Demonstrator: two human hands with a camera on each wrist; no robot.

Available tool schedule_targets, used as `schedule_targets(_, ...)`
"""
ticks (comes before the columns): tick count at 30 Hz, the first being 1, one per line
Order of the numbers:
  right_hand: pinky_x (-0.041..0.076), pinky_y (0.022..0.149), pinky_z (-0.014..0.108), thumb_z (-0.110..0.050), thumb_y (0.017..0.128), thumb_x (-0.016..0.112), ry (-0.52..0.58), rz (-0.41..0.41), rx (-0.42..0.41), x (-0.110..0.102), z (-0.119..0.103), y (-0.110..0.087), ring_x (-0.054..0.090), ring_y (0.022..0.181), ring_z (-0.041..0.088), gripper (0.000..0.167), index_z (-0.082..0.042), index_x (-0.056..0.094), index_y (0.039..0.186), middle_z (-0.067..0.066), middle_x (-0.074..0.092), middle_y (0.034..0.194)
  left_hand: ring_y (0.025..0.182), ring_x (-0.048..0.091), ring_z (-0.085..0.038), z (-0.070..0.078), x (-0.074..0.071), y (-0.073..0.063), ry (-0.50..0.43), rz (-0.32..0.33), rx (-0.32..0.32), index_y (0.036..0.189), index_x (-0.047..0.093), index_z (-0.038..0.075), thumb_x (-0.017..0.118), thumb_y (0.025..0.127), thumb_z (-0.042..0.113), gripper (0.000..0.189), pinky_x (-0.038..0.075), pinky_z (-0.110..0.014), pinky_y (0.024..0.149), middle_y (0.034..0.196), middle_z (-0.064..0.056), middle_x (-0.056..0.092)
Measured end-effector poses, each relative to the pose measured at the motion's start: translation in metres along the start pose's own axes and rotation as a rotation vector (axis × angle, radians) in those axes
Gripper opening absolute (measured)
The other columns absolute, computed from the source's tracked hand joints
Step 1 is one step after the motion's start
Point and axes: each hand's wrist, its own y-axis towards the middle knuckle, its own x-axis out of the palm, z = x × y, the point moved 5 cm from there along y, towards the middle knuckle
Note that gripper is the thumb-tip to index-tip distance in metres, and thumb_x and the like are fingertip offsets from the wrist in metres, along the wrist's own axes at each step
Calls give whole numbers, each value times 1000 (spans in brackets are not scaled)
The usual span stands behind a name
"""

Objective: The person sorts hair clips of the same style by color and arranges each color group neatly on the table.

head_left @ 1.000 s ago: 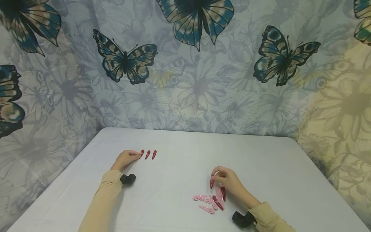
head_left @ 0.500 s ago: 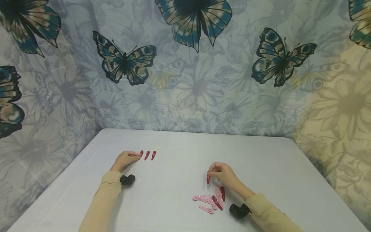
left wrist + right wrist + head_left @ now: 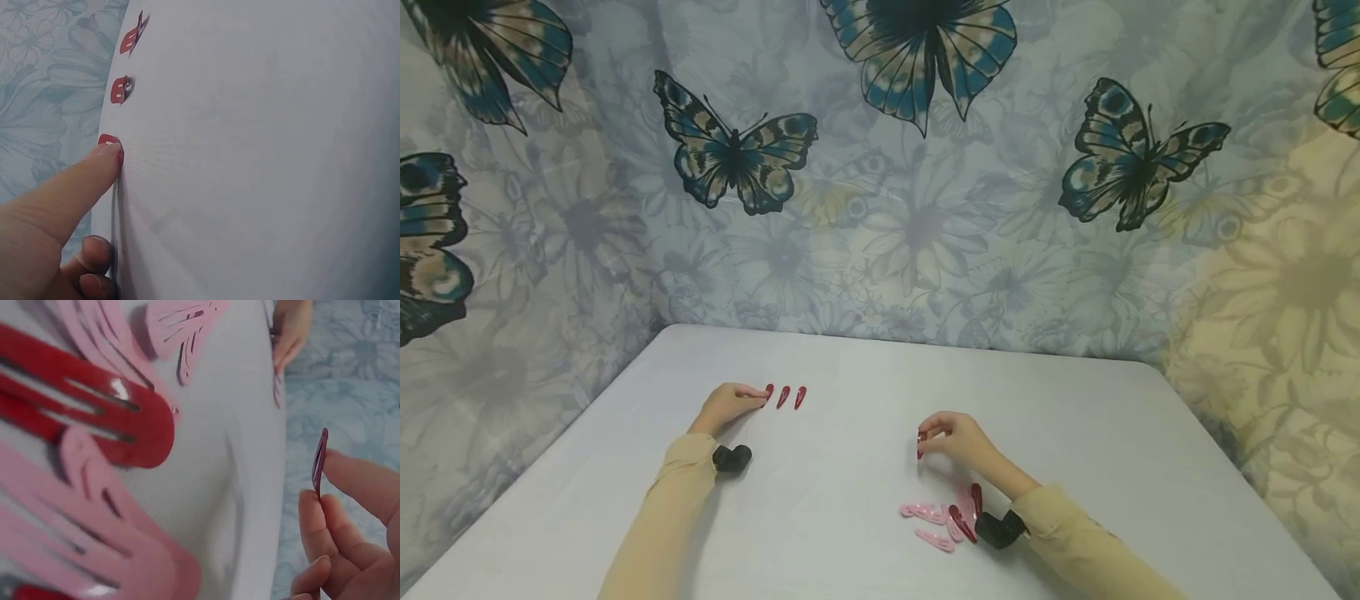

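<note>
In the head view my left hand point(image 3: 730, 404) rests at the far left of the table. A straight fingertip touches the leftmost red hair clip point(image 3: 107, 139), covering part of it; the other visible fingers curl beneath. Beside that clip lie a middle red hair clip point(image 3: 783, 397) and a right-hand red hair clip point(image 3: 801, 397), slanted alike in a row. Over the table right of centre, my right hand point(image 3: 958, 439) pinches another red hair clip point(image 3: 319, 464) upright between thumb and fingers. Its narrow edge faces the right wrist view.
Near the front, pink hair clips point(image 3: 934, 540) lie in a loose pile with a red hair clip point(image 3: 962, 523). A black wrist camera point(image 3: 1000, 529) partly overlaps the pile. The white table point(image 3: 850, 467) ends at a butterfly-print curtain point(image 3: 917, 225).
My right hand has moved left and farther back from the pile, carrying the red hair clip. The left hand has kept its place at the row.
</note>
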Motion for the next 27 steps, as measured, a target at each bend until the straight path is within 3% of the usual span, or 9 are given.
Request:
schedule_targets(7,35,61,29,-8,71,74,-11,-27,13,11,-8,14,46,68,15,26,3,64,91,-1,61,72,103,49,-38,-6,-2,6,52,11,17,97,70,5,67,80,23,25,34,-49,86,110,-19,58)
schedule_targets(14,33,59,29,-7,71,74,-30,-13,2,17,-19,29,44,68,18,29,5,63,95,0,61,76,103,49,-38,-6,-1,5,29,3,6,98,70,5,67,80,23,25,34,-49,86,110,-19,58)
schedule_targets(27,34,66,28,-3,72,72,99,39,29,30,-31,62,51,86,25,33,7,61,102,4,64,82,106,48,-37,-1,0,6,15,-2,-21,99,69,5,67,81,23,26,33,-49,88,113,-19,57)
